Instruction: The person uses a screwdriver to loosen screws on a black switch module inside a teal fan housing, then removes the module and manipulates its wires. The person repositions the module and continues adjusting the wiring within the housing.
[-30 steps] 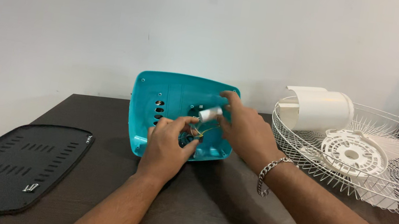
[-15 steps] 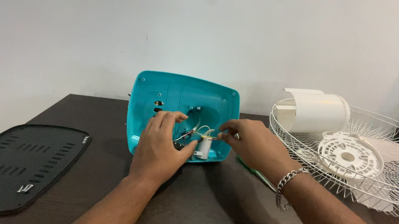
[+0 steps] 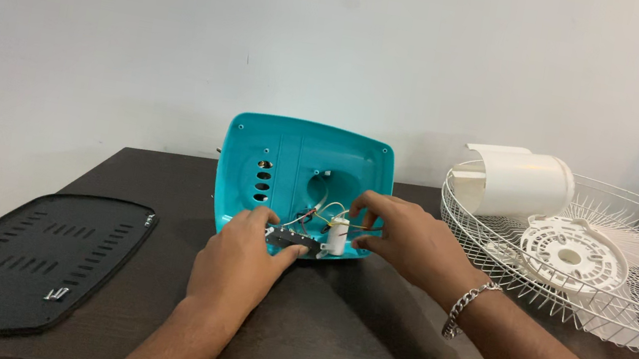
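A teal plastic fan base shell (image 3: pixel 297 159) stands on its edge on the dark table (image 3: pixel 329 335), its hollow side facing me. My left hand (image 3: pixel 238 261) pinches a small black switch block (image 3: pixel 294 242) at the shell's lower rim. My right hand (image 3: pixel 404 240) holds thin wires beside a small white cylinder-shaped capacitor (image 3: pixel 337 236), which hangs from coloured wires inside the shell. A metal chain bracelet (image 3: pixel 469 306) sits on my right wrist.
A black vented base plate (image 3: pixel 17 255) lies at the table's left, with small screws (image 3: pixel 55 294) on it. A white wire fan guard (image 3: pixel 623 262) rests at the right, holding a white motor cover (image 3: pixel 519 185) and a round white plate (image 3: pixel 572 255).
The white capacitor has come down from the middle of the shell to its lower rim. My right hand dropped with it, and my left hand shifted lower onto the black switch block.
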